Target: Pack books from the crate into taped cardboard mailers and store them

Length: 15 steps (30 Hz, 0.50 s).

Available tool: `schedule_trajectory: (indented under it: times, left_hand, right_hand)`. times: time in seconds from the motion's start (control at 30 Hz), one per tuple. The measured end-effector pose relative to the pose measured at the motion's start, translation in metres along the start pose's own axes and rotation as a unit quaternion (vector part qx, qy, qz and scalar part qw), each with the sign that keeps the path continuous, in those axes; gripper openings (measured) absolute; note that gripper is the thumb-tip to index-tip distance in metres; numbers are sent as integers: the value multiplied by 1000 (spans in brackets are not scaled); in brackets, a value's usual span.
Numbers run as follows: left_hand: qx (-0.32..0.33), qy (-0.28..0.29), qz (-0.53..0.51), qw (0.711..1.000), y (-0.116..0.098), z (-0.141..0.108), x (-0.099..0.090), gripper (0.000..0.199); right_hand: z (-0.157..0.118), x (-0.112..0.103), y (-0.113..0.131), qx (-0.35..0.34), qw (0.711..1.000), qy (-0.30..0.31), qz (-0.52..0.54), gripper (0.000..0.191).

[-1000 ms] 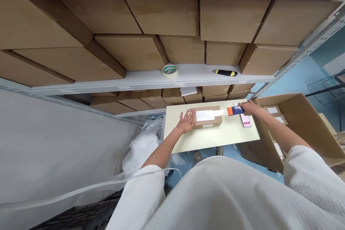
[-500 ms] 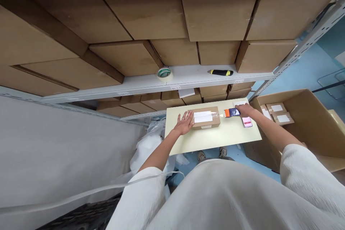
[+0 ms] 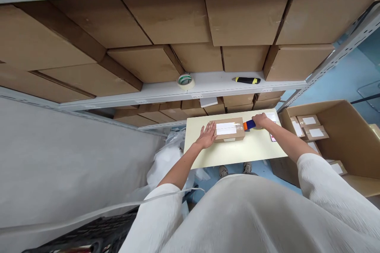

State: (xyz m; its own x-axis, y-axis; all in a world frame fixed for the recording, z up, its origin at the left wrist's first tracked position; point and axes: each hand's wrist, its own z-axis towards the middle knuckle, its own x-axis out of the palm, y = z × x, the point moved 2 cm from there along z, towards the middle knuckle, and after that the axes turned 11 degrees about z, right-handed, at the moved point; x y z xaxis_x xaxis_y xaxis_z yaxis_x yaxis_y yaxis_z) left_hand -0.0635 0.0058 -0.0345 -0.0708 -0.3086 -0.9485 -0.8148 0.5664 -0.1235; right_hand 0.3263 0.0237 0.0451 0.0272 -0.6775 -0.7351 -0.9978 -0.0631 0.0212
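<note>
A small brown box [image 3: 229,136] with a white label lies on the pale yellow board [image 3: 237,155]. My left hand [image 3: 207,136] rests with spread fingers on the box's left end. To the right, my right hand [image 3: 260,120] is wrapped round a blue and orange tape dispenser [image 3: 249,125]. The dispenser's orange tip touches or nearly touches the box's right end. Partly hidden under my right forearm, a pink-screened phone [image 3: 272,138] lies on the board.
Brown boxes [image 3: 237,16] fill the shelves ahead. A tape roll [image 3: 185,81] and a black and yellow cutter [image 3: 247,80] lie on the shelf edge [image 3: 213,87]. An open carton [image 3: 350,138] with small labelled boxes stands at the right.
My right hand has moved left with the tape dispenser, bringing it up to the box's right end. My left hand stays on the box. The view has shifted slightly.
</note>
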Motion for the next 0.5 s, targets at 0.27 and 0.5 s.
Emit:
schedule_trajectory:
  times: [0.27,0.5]
  left_hand:
    - [5,10,7,1000,-3,0,-5,79]
    - [-12,11,7,1000,-6,0,-9,79]
  right_hand:
    - [22,1,31,9,1000,-3,18,44]
    - [13,28,20,41,997,57,25,60]
